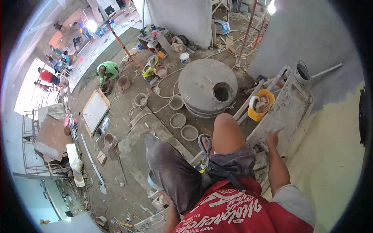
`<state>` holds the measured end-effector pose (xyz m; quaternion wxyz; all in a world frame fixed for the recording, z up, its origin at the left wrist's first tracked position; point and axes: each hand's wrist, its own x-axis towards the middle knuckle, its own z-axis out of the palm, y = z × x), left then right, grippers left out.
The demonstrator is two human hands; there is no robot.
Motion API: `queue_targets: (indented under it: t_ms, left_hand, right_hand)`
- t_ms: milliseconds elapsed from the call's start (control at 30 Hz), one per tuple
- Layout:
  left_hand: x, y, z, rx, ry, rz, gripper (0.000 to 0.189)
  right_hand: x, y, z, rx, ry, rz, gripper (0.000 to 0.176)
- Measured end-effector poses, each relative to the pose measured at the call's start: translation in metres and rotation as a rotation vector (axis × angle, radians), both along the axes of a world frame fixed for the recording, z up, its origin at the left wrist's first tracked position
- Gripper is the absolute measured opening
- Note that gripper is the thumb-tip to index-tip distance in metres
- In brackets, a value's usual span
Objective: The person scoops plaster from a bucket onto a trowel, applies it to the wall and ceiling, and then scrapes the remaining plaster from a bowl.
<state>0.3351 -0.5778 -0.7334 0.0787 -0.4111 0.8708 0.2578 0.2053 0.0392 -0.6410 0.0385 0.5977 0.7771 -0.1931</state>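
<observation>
I am up on a raised wooden platform and look down past my bent knees and red shirt. My right hand point(272, 138) rests on a plaster-smeared plank point(286, 108) beside the wall, fingers spread, with nothing in it. A yellow bucket point(261, 105) holding a white object sits just left of that plank. My left hand is out of sight below the frame's edge.
Below lies a round grey concrete lid point(202, 83) with a hole, ringed by several shallow pans point(178, 120) and hoses. A person in a green shirt point(108, 71) crouches on the floor. A white bucket point(302, 72) stands at the plank's far end. The freshly plastered wall point(334, 155) is at right.
</observation>
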Motion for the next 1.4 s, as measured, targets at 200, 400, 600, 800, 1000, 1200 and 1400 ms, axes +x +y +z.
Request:
queue_targets:
  t_ms: [200,400,600,800,1000,1200,1400]
  left_hand:
    - [0.03,0.018,-0.006,-0.048,-0.068,0.044,0.075]
    - [-0.001,0.013,-0.002,-0.032,-0.045,0.008,0.085]
    - [-0.004,0.018,0.009,-0.176,-0.12,0.206,0.097]
    - [0.006,0.014,-0.008,-0.236,-0.123,0.261,0.097]
    - [0.016,0.011,-0.015,-0.268,-0.124,0.254,0.094]
    - [0.018,0.011,-0.006,-0.225,-0.134,0.239,0.092]
    - [0.021,0.006,0.005,-0.2,-0.159,0.235,0.091]
  right_hand:
    - [-0.015,-0.053,-0.009,0.555,0.508,0.2,0.042]
    - [-0.021,-0.077,-0.098,0.36,0.087,1.021,0.066]
    - [-0.038,-0.065,-0.159,0.971,0.248,1.38,0.024]
    - [-0.051,-0.067,-0.144,0.832,0.249,1.236,0.028]
    - [-0.052,-0.076,-0.11,0.48,0.038,1.202,0.031]
    - [-0.055,-0.094,-0.061,0.051,0.046,1.071,0.028]
    - [-0.048,-0.104,-0.042,0.048,-0.031,1.031,0.029]
